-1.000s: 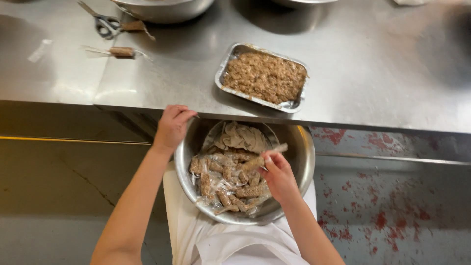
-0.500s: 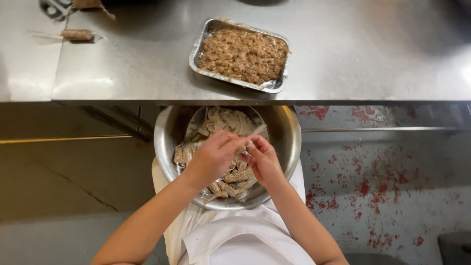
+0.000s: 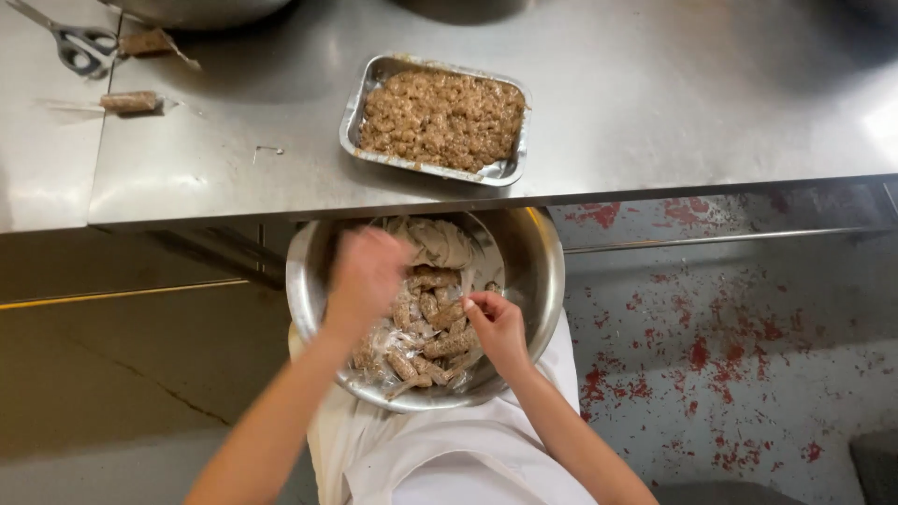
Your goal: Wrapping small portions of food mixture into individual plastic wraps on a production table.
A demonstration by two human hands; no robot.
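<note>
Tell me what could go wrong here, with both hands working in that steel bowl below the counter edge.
The steel bowl seems to rest on the lap rather than the counter, so pressure from the left hand or right hand might tip it toward the stained floor. The wrapped rolls lie piled with loose film, so one could snag and drop out. The foil tray sits near the counter edge; a rising hand could knock it.

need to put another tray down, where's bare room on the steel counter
The counter is bare right of the foil tray, out to the far right edge. A smaller bare patch lies between that tray and the wrapped roll. The far left corner is crowded: scissors, roll, torn wrapper. A large bowl's edge borders the back.
</note>
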